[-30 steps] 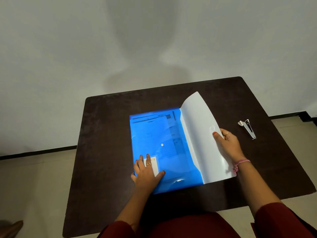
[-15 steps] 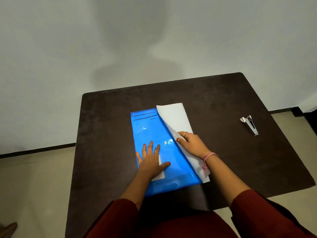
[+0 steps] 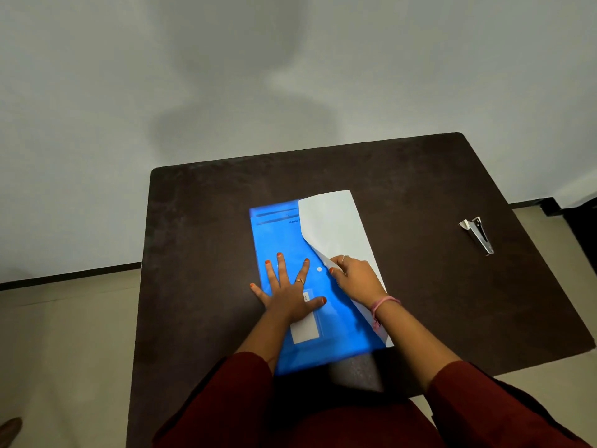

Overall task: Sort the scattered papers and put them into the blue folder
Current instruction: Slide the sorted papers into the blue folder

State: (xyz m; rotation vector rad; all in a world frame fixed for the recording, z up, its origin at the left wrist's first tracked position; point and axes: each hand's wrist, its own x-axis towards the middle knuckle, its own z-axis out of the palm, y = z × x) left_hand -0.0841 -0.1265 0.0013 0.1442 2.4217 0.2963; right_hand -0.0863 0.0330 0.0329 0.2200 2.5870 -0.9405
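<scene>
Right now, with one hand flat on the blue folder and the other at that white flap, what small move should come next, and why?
Probably press the white flap down flat until its snap meets the white button. The right hand pinches the flap's edge just beside that button, the flap lies partly over the blue folder, and the left hand lies spread on the folder, steadying it. Printed papers show through the blue cover.

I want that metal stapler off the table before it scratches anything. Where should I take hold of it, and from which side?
Probably grip the stapler across its long narrow body, near the middle, coming straight down from above. It lies flat and alone on the dark table, well right of the blue folder, so both long sides are free. Avoid the splayed end toward the wall.
</scene>
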